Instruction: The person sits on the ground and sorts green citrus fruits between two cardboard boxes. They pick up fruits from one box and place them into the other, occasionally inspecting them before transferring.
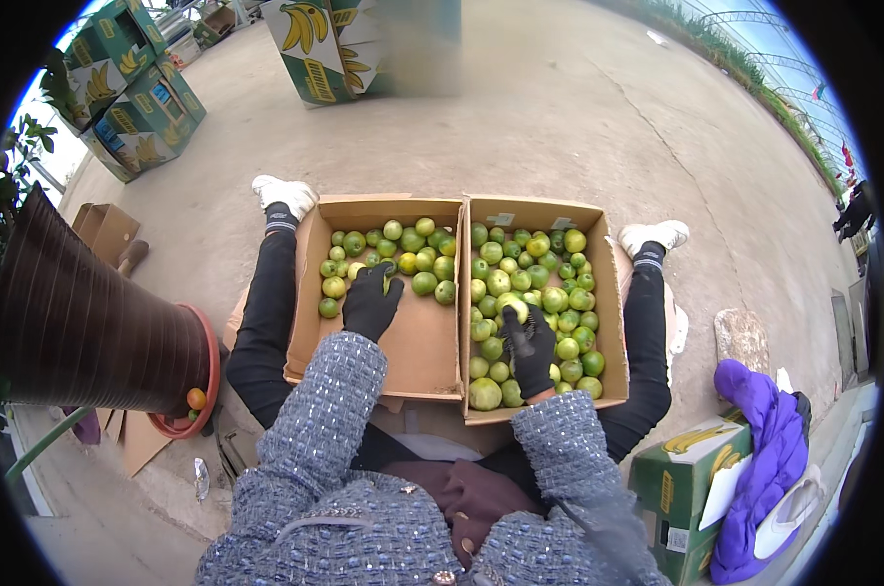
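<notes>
Two cardboard boxes of round green fruit, the left (403,361) and the right (610,313), lie side by side between my outstretched legs. In the left box, fruit sits toward the back, leaving bare cardboard at the front; the right box is much fuller. My gloved left hand (367,301) reaches into the left box, fingers curled on a green fruit that they partly hide. Over the right box, my gloved right hand (528,347) grips a pale green fruit (512,309) between thumb and fingers.
A large brown planter (95,322) with a plant stands left. Banana boxes are stacked upper left (129,117) and behind (334,54). Lower right are another banana box (671,493) and a purple jacket (754,459). A person in dark clothes (855,210) is at the far right.
</notes>
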`<state>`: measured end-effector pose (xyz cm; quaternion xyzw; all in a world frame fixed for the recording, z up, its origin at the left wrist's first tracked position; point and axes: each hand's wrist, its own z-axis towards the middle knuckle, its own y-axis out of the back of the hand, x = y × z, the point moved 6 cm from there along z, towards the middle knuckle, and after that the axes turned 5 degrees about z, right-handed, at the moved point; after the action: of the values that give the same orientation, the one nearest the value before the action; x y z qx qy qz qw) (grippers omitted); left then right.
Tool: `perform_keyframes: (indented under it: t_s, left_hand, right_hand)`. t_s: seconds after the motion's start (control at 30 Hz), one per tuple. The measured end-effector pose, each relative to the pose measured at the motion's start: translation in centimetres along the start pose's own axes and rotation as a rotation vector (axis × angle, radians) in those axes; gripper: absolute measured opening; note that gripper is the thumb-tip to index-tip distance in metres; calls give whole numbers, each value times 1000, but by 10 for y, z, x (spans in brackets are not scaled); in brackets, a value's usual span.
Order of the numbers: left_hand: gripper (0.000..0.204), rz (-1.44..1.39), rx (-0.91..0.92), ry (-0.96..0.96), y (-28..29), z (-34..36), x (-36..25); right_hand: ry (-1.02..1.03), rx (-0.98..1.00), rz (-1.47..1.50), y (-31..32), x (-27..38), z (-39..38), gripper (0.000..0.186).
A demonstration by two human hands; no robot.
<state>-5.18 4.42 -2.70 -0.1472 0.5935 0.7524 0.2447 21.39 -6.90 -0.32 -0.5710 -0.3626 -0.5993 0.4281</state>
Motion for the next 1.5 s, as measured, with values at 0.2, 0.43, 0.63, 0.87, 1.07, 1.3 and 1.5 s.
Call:
perform_keyframes:
  t_s: [0.2, 0.43, 0.63, 0.87, 1.07, 1.3, 1.5]
  left_hand:
    - [54, 344, 279, -94, -36, 4, 6]
    - [51, 462, 355, 66, -36, 1, 15]
    - [53, 306, 478, 118, -37, 1, 40]
    - [62, -459, 831, 295, -45, -20, 0]
    - [50, -754, 871, 99, -22, -62, -91]
    - [43, -861, 811, 243, -36, -56, -73]
    - [40, -1094, 613, 197, -24, -49, -75]
  right_hand:
    - [-452, -289, 508, 33, -52, 11, 54]
    - [-490, -135, 671, 31, -55, 16, 60]
    - [-474, -48, 569, 26, -56, 17, 53]
    - [68, 202, 19, -2, -3, 6, 48]
    - [527, 556, -620, -41, 38, -23, 62]
    - [131, 117, 52, -10, 1, -1, 48]
    - [-74, -266, 525, 34, -41, 17, 45]
